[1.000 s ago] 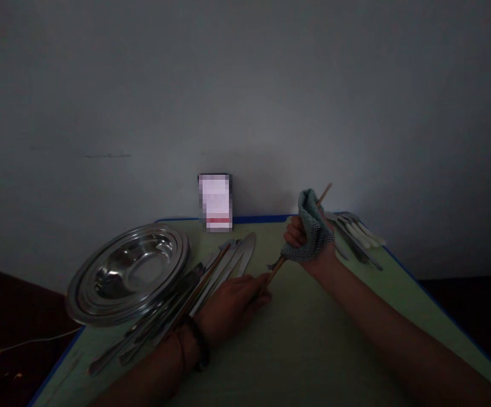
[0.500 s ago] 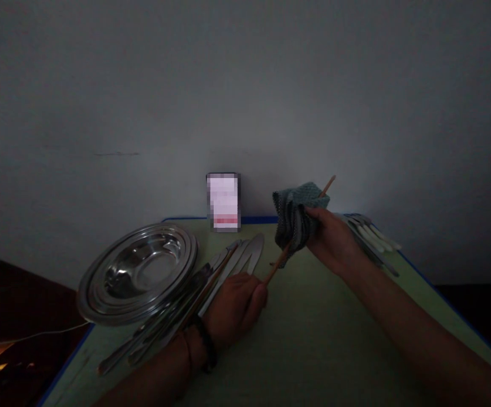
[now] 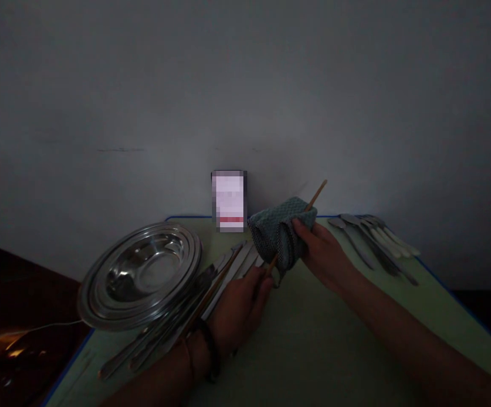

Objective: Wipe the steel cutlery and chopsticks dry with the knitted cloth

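A thin wooden chopstick point(image 3: 318, 194) slants up to the right in front of me, its middle wrapped in a blue-grey cloth point(image 3: 279, 220). My right hand point(image 3: 319, 249) is closed on the cloth around the stick, thumb on top. Lower down, my left hand point(image 3: 241, 299) grips the stick's near end; its tip is hidden in the fingers. Beneath and beyond my left hand lie several table knives point(image 3: 239, 260) and other long utensils point(image 3: 156, 333), partly covered by my forearm.
Stacked steel bowls or plates point(image 3: 97, 282) stand at the table's left edge. A lit, blurred-out screen point(image 3: 229, 198) leans upright by the wall point(image 3: 245, 85). Spoons point(image 3: 351, 234) and white-handled cutlery point(image 3: 392, 240) lie at the back right of the green table point(image 3: 313, 350).
The cloth has shifted left and slightly down along the chopstick with my right hand, and spreads flatter. My left hand has moved little. The view has tilted slightly, showing more spoons.
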The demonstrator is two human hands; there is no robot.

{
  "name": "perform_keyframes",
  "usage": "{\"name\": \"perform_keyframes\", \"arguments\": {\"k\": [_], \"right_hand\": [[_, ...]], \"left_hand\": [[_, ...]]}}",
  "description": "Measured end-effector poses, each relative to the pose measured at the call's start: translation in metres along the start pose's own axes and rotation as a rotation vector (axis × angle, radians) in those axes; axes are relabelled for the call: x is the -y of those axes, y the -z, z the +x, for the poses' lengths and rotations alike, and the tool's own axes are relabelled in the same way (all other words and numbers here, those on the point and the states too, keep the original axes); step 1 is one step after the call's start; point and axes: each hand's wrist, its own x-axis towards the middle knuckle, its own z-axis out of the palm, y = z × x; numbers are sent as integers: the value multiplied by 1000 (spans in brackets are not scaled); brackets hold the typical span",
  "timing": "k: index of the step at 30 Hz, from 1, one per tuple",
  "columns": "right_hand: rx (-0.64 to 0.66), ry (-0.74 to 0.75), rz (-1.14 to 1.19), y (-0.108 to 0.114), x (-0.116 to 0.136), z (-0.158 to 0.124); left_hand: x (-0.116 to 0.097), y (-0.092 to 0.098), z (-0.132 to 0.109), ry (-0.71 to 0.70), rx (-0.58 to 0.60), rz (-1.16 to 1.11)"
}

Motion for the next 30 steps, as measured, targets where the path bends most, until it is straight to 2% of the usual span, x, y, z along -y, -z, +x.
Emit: {"name": "perform_keyframes", "arguments": {"k": [4, 9, 19, 24, 30], "right_hand": [[-45, 7, 49, -1, 7, 4], [-181, -1, 146, 3, 23, 11], [-257, 208, 262, 35, 37, 33], [-273, 196, 250, 28, 31, 28], [-249, 84, 205, 3, 20, 9]], "left_hand": [[1, 1, 1, -1, 47, 117], [1, 1, -1, -36, 93, 144], [0, 2, -2, -113, 187, 175], [1, 2, -2, -154, 205, 223], [-1, 3, -2, -77, 200, 241]]}}
